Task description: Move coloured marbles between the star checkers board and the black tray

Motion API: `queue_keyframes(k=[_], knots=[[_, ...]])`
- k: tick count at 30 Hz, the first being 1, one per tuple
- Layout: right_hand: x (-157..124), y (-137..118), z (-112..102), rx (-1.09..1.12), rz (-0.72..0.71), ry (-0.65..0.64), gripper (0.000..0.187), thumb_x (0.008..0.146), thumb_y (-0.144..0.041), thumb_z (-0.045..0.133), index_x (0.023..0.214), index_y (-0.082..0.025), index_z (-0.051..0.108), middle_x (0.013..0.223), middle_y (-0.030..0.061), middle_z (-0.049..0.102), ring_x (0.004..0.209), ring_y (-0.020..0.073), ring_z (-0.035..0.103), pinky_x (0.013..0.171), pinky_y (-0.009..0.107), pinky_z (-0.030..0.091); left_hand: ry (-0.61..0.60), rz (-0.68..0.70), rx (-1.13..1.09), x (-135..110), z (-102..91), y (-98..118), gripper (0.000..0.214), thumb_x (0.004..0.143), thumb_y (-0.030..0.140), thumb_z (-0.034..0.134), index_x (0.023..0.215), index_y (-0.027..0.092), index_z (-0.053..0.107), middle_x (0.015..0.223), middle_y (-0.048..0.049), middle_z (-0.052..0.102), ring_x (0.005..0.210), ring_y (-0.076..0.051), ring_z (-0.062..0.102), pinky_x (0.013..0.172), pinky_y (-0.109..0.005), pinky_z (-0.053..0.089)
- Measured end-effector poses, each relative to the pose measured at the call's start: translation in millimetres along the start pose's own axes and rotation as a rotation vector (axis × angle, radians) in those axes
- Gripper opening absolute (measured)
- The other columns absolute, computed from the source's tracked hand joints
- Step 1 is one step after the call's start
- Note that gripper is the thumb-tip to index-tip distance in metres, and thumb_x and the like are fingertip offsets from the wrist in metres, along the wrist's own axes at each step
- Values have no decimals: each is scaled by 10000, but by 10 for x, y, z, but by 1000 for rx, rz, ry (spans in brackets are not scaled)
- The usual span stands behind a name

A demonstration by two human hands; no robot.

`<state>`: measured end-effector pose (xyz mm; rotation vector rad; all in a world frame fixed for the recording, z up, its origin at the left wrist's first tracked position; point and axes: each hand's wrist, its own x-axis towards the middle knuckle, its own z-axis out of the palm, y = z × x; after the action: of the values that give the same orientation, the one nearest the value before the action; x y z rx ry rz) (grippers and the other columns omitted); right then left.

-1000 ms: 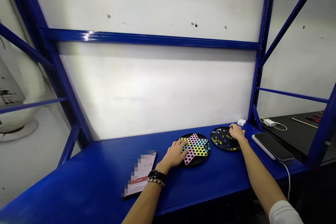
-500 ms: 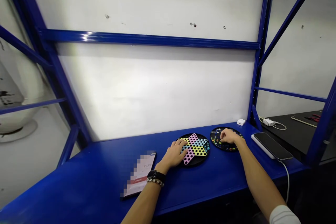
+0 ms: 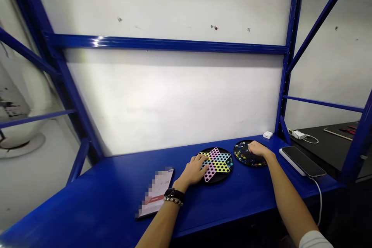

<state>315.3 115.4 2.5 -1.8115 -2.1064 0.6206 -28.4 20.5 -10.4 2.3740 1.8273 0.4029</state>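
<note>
Two hands rest on a blue steel shelf. Nearest, the left hand lies open, fingers spread and flat across the edge of a Chinese checkers board, a perforated pink, yellow and blue star on a round black base. It has hold of nothing that I can see. A wristwatch and a beaded bracelet circle that wrist. The right hand, fingers curled downward, sits over a round black tray of coloured marbles; I cannot tell whether it has a marble. Just left of the left wrist lies a phone with a pixelated screen. Right of the tray, a black phone sits on a white power bank with a white cable hanging from it. Farther back, a small white box stands near a blue upright, in front of the white wall.
</note>
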Motion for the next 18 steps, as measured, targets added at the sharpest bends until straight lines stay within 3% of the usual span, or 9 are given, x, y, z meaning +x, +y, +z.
queue_keyframes(k=[6,13,18], knots=[[-101,18,-40,-86,76,-193,298,695,-382,765,592,-206,548,589,-6,563,625,185,559,605,300,398,-2,-6,0,-5,-21,31,431,955,409,383,1319,265,564,1450,-73,502,1302,-305,463,1024,-468,467],[-182,-50,-74,-135,47,-288,255,770,-389,707,622,-215,595,677,5,631,654,166,569,614,287,390,-5,1,-10,-13,-29,33,430,963,415,380,1326,262,552,1449,-73,499,1303,-297,460,1038,-455,454],[-179,-40,-73,-146,4,-302,326,734,-458,732,580,-207,593,655,-2,606,671,169,570,599,273,377,-8,2,0,-5,-19,15,417,961,401,390,1323,271,550,1451,-63,498,1311,-282,455,1069,-451,429]])
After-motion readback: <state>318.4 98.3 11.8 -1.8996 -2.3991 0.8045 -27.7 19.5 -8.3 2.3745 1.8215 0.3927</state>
